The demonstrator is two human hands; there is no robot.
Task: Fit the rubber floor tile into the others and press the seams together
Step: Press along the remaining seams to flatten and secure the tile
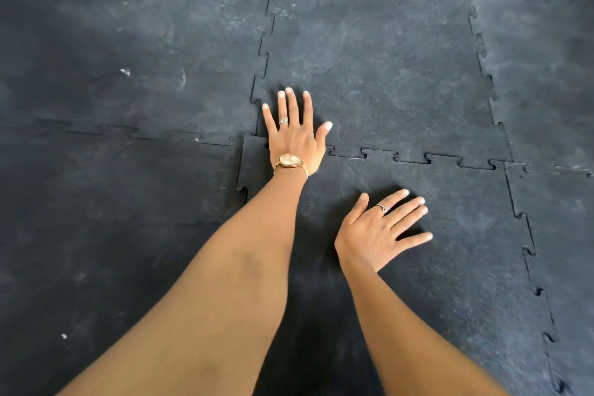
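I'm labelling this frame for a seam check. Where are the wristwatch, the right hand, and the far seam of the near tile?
wristwatch [289, 160], head view, on its round dial.
right hand [373, 232], head view, on the back of the hand.
far seam [411, 161], head view, on the jigsaw joint right of the left hand.

The dark rubber tile [434, 235] lies flat at the 6 o'clock side of the floor. Its toothed edge at 12 o'clock interlocks with the neighbour tile [379, 74]; the corner at 10 o'clock sits slightly raised.
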